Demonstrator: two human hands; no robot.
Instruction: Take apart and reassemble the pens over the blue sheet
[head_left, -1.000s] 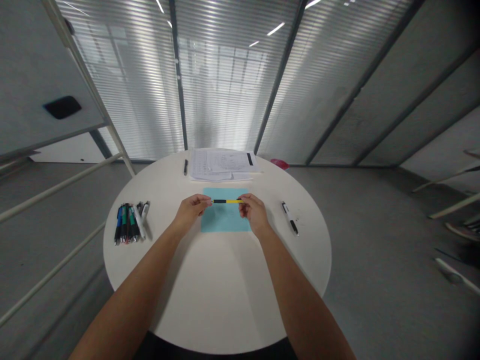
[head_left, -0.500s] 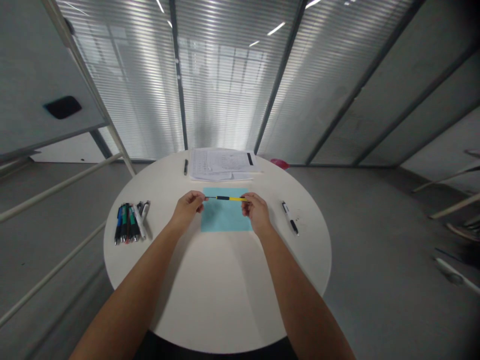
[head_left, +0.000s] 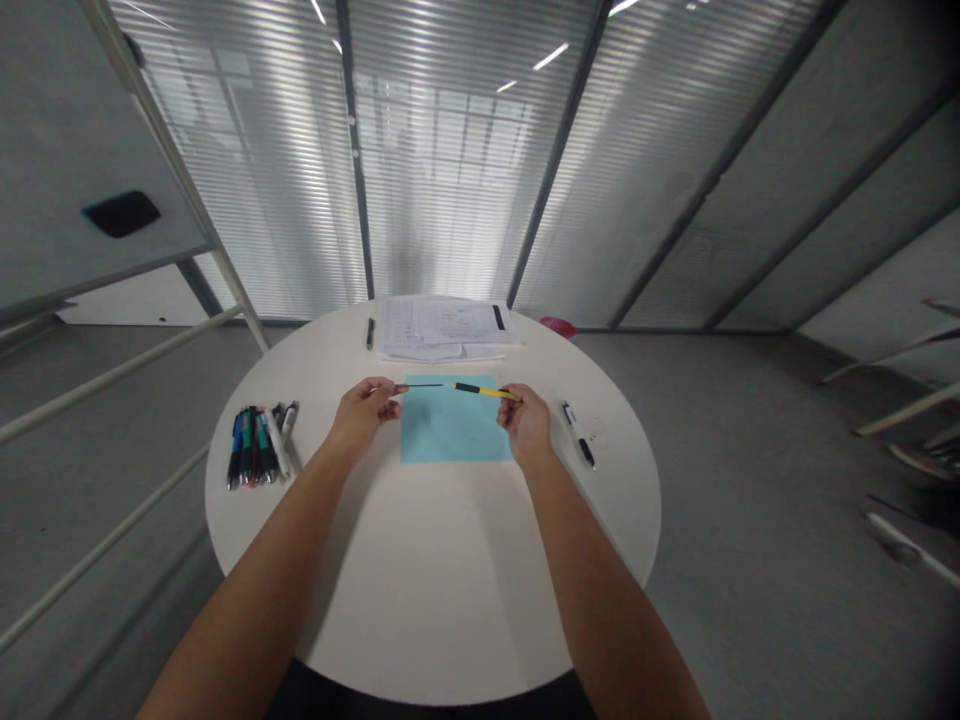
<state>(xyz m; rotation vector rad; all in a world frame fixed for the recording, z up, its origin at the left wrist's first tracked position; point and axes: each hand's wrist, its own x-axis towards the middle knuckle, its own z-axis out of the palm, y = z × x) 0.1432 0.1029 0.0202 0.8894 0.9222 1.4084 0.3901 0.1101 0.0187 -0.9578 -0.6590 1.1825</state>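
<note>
Between the fingertips of my left hand (head_left: 361, 412) is a thin dark pen refill (head_left: 421, 385), pointing right. My right hand (head_left: 526, 420) pinches a yellow pen barrel (head_left: 489, 391) with a black grip, its open end facing the refill. A small gap separates the two parts. Both are held above a light blue sheet (head_left: 454, 435) on the table.
The round white table (head_left: 420, 560) carries a bunch of pens (head_left: 259, 445) at left and a white and black pen (head_left: 578, 435) at right. Printed papers (head_left: 446, 330) and a dark pen (head_left: 370, 334) lie at the back. A white metal frame (head_left: 142, 360) stands left.
The refill has come out of the yellow barrel. My left hand has moved slightly left with the refill, my right hand slightly right with the barrel.
</note>
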